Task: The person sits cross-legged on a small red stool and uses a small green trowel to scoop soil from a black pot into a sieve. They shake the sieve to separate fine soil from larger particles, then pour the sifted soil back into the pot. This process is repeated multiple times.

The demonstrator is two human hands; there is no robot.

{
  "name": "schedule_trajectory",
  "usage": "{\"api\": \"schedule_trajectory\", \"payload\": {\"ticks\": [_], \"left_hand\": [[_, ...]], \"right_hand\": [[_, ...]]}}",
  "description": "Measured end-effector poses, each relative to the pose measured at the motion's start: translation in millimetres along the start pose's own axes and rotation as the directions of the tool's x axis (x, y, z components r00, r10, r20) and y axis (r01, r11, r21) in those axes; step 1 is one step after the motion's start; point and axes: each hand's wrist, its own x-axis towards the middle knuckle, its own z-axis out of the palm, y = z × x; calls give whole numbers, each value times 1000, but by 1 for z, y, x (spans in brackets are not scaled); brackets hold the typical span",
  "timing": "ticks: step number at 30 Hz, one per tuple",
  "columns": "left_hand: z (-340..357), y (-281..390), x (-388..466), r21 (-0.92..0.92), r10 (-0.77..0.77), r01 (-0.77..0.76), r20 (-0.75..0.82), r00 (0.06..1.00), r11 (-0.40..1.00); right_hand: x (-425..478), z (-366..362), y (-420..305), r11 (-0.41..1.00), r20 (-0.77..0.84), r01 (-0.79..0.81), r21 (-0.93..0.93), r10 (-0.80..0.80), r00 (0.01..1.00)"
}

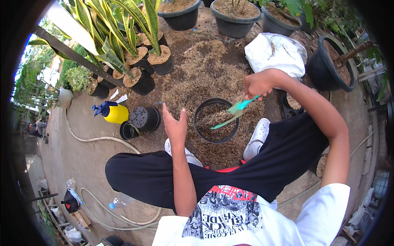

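My right hand [260,84] grips the handle of a green hand trowel [238,107]. The trowel's blade, loaded with brown husk-like growing medium [219,118], tilts down over a round black plastic pot [199,130]. More of the medium lies inside the pot. To the pot's left, my left hand [175,123] is raised with thumb and fingers apart, holding nothing. The pot stands between my feet on ground [200,73] strewn with the same loose husks.
At left stand a yellow spray bottle [117,113], an upturned black pot [144,118] and a small black pot [127,130]. Potted snake plants [160,58] are beyond. A white sack [275,55] lies upper right, near large planters [237,23]. A hose [95,139] crosses the floor.
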Motion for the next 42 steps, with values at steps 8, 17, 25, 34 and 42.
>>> {"api": "schedule_trajectory", "payload": {"ticks": [8, 17, 25, 34, 42], "left_hand": [[3, -4, -10, 188, -58, -33, 459, 886, 982], [12, 32, -53, 455, -170, -133, 565, 807, 881], [20, 45, -59, 579, -265, -124, 540, 799, 806], [24, 44, -57, 576, -225, -155, 534, 815, 803], [25, 51, -52, 558, -256, -131, 560, 788, 819]], "right_hand": [[-15, -11, 0, 961, -103, 149, -232, -176, 979], [18, -45, 36, 904, -514, 92, -418, -319, 796], [148, -65, 75, 821, -534, -129, -557, -234, 813], [268, -48, 118, 909, -476, -130, -397, -82, 875], [345, -5, 130, 997, -503, 39, -67, -67, 862]]}}
